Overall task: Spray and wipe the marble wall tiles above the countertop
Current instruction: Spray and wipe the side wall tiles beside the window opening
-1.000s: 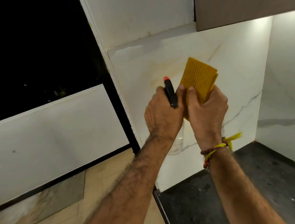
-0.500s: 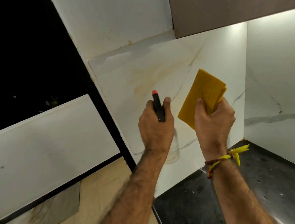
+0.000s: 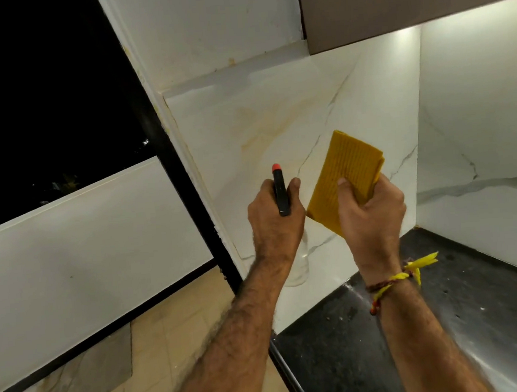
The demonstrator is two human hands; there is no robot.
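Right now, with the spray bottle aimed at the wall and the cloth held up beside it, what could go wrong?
1. The yellow cloth in the right hand sits close beside the spray bottle nozzle, so spray may hit the cloth rather than the marble wall tile.
2. Runoff could drip onto the black countertop below.
3. The left hand aims near the tile's left edge, so mist may land on the black frame.

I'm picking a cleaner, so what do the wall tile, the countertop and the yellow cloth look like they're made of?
Wall tile: looks like polished marble, white with grey and tan veins. Countertop: probably polished dark speckled stone, reflecting light. Yellow cloth: soft ribbed fabric, folded; fibre unclear.
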